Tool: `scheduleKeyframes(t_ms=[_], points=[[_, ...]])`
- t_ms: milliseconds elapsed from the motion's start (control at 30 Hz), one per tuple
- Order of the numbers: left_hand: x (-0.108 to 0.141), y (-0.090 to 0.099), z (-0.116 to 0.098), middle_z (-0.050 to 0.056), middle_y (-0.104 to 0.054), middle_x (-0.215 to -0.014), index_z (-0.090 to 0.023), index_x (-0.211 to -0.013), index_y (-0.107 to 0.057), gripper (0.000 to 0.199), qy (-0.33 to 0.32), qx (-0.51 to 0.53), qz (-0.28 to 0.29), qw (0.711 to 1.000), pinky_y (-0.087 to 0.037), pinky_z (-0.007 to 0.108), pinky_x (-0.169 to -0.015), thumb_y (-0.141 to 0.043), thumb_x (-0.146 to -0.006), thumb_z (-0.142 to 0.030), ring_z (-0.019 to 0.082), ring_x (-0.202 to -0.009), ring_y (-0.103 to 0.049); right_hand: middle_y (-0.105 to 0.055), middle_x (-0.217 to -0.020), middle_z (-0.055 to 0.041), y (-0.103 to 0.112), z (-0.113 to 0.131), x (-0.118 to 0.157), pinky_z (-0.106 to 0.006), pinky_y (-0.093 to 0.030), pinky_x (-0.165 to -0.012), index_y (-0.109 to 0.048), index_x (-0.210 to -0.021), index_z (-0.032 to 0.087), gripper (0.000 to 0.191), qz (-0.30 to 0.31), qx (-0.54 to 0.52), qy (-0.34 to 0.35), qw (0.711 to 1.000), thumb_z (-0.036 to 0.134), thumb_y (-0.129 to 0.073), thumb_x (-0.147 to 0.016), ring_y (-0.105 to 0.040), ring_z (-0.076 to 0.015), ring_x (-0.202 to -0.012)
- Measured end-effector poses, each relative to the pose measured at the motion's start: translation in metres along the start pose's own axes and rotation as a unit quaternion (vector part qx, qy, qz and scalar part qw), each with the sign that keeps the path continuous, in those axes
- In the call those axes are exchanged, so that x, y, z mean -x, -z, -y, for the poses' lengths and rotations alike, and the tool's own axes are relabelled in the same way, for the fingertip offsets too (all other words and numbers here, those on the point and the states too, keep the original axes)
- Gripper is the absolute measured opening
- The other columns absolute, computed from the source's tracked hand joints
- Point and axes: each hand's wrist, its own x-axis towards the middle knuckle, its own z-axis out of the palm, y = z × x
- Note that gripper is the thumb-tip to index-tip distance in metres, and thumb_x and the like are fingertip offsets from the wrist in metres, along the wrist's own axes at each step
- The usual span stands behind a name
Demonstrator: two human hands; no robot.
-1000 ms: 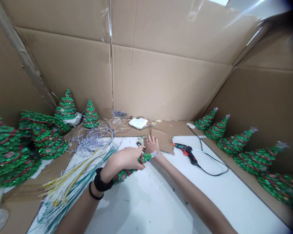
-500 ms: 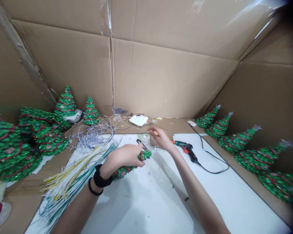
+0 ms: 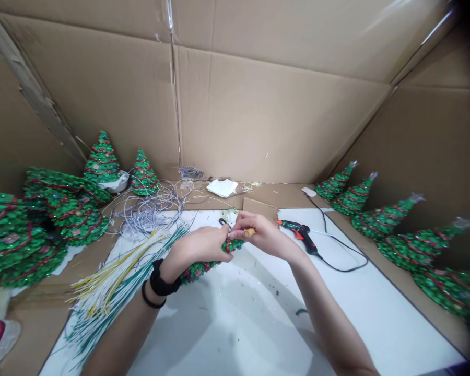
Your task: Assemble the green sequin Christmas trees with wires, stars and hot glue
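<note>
My left hand [image 3: 203, 244] is wrapped round a small green Christmas tree [image 3: 198, 272] with red trim, which lies on its side, tip to the right. Most of the tree is hidden under that hand and wrist. At the tip, my right hand [image 3: 262, 236] pinches a tool with a yellowish wooden handle [image 3: 249, 232]; its working end is hidden by the fingers. Just beyond the left fingertips lies a dark, hooked-looking metal tool [image 3: 222, 222], partly covered.
A black and orange glue gun [image 3: 300, 232] with its cord lies to the right. Star-topped trees [image 3: 399, 216] line the right side. Left are bundled yellow, white and green wires [image 3: 117, 277], tangled clear cord [image 3: 152, 214] and more trees [image 3: 78, 219]. White paper [image 3: 222, 188] lies at the back.
My right hand has moved left and down to the tree's tip, bringing the wooden-handled tool against or close to it. My left hand keeps its hold on the tree.
</note>
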Motion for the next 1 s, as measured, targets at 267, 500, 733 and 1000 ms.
scheduleKeyframes(t_ms=[267,500,733,1000], points=[[0.001,0.000,-0.001,0.005,-0.064,-0.082,-0.021,-0.101,-0.048,0.037,-0.004,0.007,-0.001,1.000,-0.036,0.028,-0.055,-0.052,-0.070,-0.041,0.023,-0.072,-0.061,-0.052,-0.073,-0.0013,-0.004,0.003,0.000,-0.024,-0.036,-0.062,-0.067,-0.070,0.015,0.022,-0.031,0.035,0.007,0.999,0.021,-0.054,-0.087,-0.048,-0.0110,-0.066],[-0.001,-0.001,0.003,0.005,-0.065,-0.083,-0.021,-0.103,-0.048,0.037,-0.014,0.007,-0.009,1.000,-0.037,0.028,-0.055,-0.050,-0.073,-0.041,0.023,-0.072,-0.061,-0.056,-0.074,0.0000,-0.005,0.005,-0.001,-0.023,-0.036,-0.064,-0.066,-0.077,0.018,0.013,-0.040,0.013,0.005,0.999,0.026,-0.059,-0.084,-0.051,-0.0113,-0.068],[0.001,0.002,0.000,0.006,-0.066,-0.085,-0.019,-0.103,-0.049,0.037,-0.007,0.004,-0.004,1.000,-0.039,0.028,-0.056,-0.051,-0.072,-0.040,0.023,-0.074,-0.062,-0.054,-0.074,0.0003,-0.009,0.008,-0.001,-0.022,-0.035,-0.062,-0.062,-0.070,0.017,0.011,-0.054,0.031,-0.008,0.998,0.021,-0.065,-0.079,-0.050,-0.0112,-0.069],[0.000,0.003,0.000,0.007,-0.066,-0.085,-0.019,-0.101,-0.052,0.036,-0.005,-0.004,-0.002,1.000,-0.038,0.028,-0.056,-0.051,-0.073,-0.042,0.023,-0.073,-0.062,-0.057,-0.071,-0.0007,-0.008,0.005,-0.002,-0.024,-0.038,-0.065,-0.065,-0.074,0.017,0.019,-0.052,-0.015,0.016,0.998,0.026,-0.055,-0.087,-0.051,-0.0120,-0.068]])
